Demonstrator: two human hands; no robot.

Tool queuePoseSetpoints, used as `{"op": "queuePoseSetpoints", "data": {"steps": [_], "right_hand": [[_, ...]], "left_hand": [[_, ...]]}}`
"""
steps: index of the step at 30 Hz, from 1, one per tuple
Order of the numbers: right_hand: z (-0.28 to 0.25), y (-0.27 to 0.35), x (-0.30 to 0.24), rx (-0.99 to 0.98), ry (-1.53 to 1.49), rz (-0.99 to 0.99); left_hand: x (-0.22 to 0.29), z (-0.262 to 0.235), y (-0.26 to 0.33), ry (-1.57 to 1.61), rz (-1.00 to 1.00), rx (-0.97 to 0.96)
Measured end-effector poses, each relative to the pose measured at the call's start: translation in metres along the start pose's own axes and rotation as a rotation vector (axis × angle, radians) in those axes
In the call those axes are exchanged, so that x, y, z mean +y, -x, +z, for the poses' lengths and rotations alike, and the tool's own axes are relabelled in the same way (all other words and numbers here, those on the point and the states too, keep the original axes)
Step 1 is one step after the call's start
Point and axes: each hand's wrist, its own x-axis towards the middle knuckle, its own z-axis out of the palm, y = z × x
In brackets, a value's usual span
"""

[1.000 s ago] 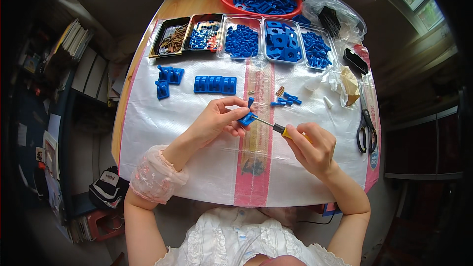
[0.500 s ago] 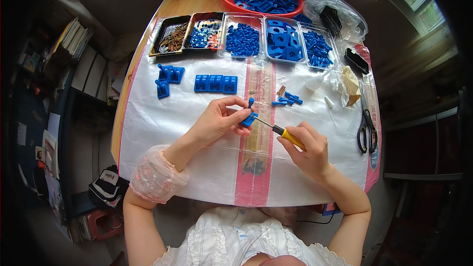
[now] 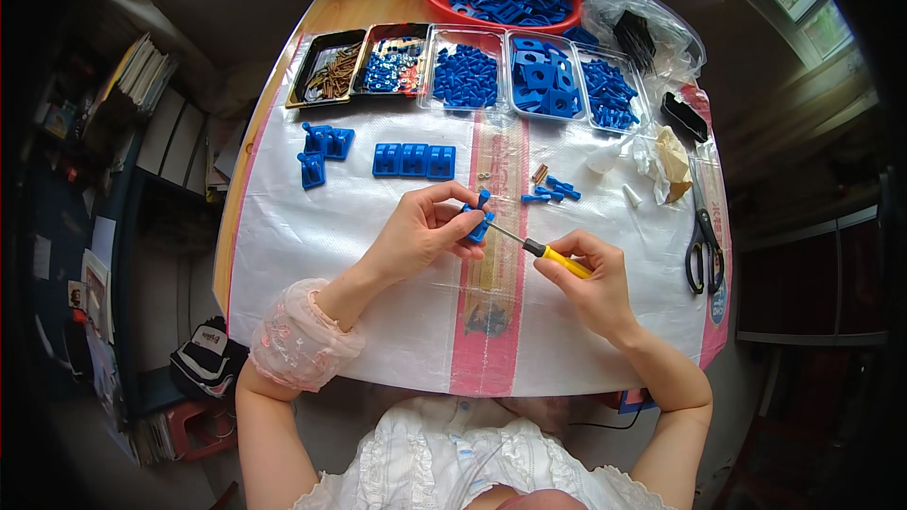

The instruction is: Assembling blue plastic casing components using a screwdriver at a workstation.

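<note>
My left hand (image 3: pixel 416 231) pinches a small blue plastic part (image 3: pixel 477 224) between thumb and fingertips, held just above the white woven sheet (image 3: pixel 312 255) that covers the counter (image 3: pixel 354 9). My right hand (image 3: pixel 590 283) is closed round the yellow handle of a small screwdriver (image 3: pixel 543 250); its thin shaft runs up-left and the tip meets the blue part. Whether the tip sits in a screw head I cannot tell, too small in this view

Risks as I judge them:
- Tip slip. The part is held in the air, braced only by my fingers. If the shaft tilts off axis, the tip could skid off and jab my left fingertips (image 3: pixel 463 203), which lie just beside it
- Dropped fastener. A screw coming loose would fall onto the sheet and roll toward the red stripe (image 3: pixel 491 321) or off the near edge; small bits already lie loose near the blue pegs (image 3: pixel 550 192)
- Over-torque. Thin plastic could crack or strip if I bear down too hard
- Part rotates in the pinch. The grip covers little of it; twisting force may spin it rather than the screw

Surroundings: row of three joined blue blocks (image 3: pixel 414 160) and other finished pieces (image 3: pixel 321 149) lie well apart from my hands; parts trays (image 3: pixel 468 76) along the far side; scissors (image 3: pixel 704 241) to the right, near the sheet's edge, out of my elbow's path for now
</note>
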Motion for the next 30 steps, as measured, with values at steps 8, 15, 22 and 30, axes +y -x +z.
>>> {"op": "queuePoseSetpoints", "data": {"steps": [8,15,22,30], "right_hand": [[-0.003,-0.002,-0.001,-0.051,-0.057,0.083],[-0.001,-0.004,0.01,0.064,0.256,-0.333],[-0.009,-0.006,0.005,0.18,0.678,-0.703],[-0.01,-0.006,0.007,0.189,0.728,-0.751]], "left_hand": [[0.0,0.001,0.0,-0.023,0.03,0.013],[-0.003,0.0,-0.003,0.025,-0.022,-0.022],[0.004,0.0,0.0,0.028,-0.091,-0.038],[0.004,-0.003,-0.001,0.044,-0.08,-0.068]]}}
